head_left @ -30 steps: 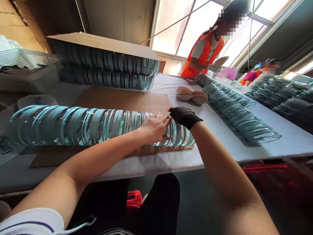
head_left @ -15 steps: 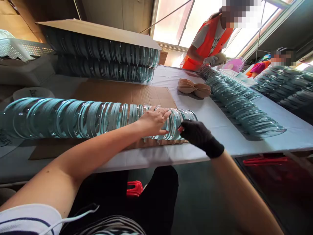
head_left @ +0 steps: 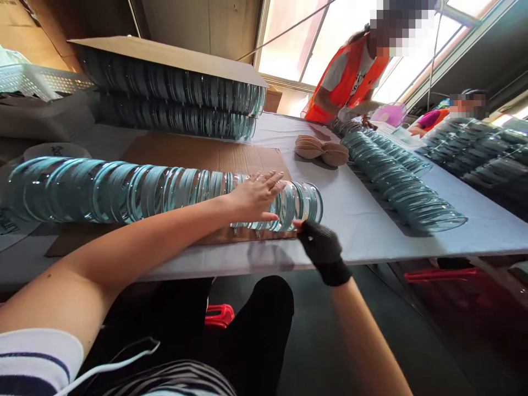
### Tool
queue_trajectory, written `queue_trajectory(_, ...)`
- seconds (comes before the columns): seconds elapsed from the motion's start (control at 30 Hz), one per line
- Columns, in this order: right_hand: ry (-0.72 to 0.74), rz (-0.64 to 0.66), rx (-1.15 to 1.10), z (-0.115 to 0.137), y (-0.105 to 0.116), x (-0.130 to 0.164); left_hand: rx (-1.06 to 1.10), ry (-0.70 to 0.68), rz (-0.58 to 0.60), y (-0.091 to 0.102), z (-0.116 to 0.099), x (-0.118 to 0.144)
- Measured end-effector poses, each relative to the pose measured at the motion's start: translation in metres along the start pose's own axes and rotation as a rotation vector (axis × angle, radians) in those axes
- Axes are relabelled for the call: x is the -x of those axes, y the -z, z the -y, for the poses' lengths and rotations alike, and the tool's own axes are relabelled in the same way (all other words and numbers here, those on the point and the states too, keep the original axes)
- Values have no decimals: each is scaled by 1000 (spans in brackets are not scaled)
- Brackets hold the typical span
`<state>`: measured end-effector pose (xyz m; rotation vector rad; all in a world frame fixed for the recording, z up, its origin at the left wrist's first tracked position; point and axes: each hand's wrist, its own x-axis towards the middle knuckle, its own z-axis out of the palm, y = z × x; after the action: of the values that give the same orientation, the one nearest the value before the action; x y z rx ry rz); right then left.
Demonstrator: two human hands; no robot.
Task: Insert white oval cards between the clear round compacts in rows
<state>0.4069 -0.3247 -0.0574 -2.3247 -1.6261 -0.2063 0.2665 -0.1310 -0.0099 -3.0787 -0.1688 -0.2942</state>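
On a long white-covered table (head_left: 363, 209) under bright windows, your bare left hand (head_left: 253, 198) lies flat, fingers spread, on the row of glass discs (head_left: 144, 190), while your gloved right hand (head_left: 319, 245), dropped from the row's top, now pinches the end disc's lower edge at the near side.

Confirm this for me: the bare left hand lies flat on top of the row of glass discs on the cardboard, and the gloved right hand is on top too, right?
Not quite. In the head view the gloved right hand is at the row's near lower edge, not on top. The bare left hand does lie on the glass discs on the cardboard.
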Motion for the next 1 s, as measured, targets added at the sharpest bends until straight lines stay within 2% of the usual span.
queue_trajectory(0.07,-71,-133,7,-14,31,-32,28,-32,-53,1,-6,-14)
queue_trajectory(0.1,-103,-127,64,-20,42,-52,42,-39,-61,0,-9,-21)
queue_trajectory(0.17,-123,46,193,-28,53,-96,56,-44,-40,-6,-14,-33)
queue_trajectory(0.27,-57,349,313,-32,48,-154,42,-61,-33,-19,-17,-41)
queue_trajectory(0.37,90,516,376,-32,37,-185,28,-77,-67,-26,-16,-40)
queue_trajectory(0.47,221,577,453,-33,35,-193,18,-81,-67,-25,-16,-39)
queue_trajectory(0.67,371,541,441,-39,38,-190,30,-70,-88,-27,-18,-40)
queue_trajectory(0.87,365,467,436,-36,40,-192,37,-51,-44,-27,-18,-40)
queue_trajectory(0.93,330,417,438,-33,48,-182,62,-36,-42,-25,-18,-40)
queue_trajectory(1.0,296,344,380,-33,57,-159,90,-21,-37,-24,-18,-40)
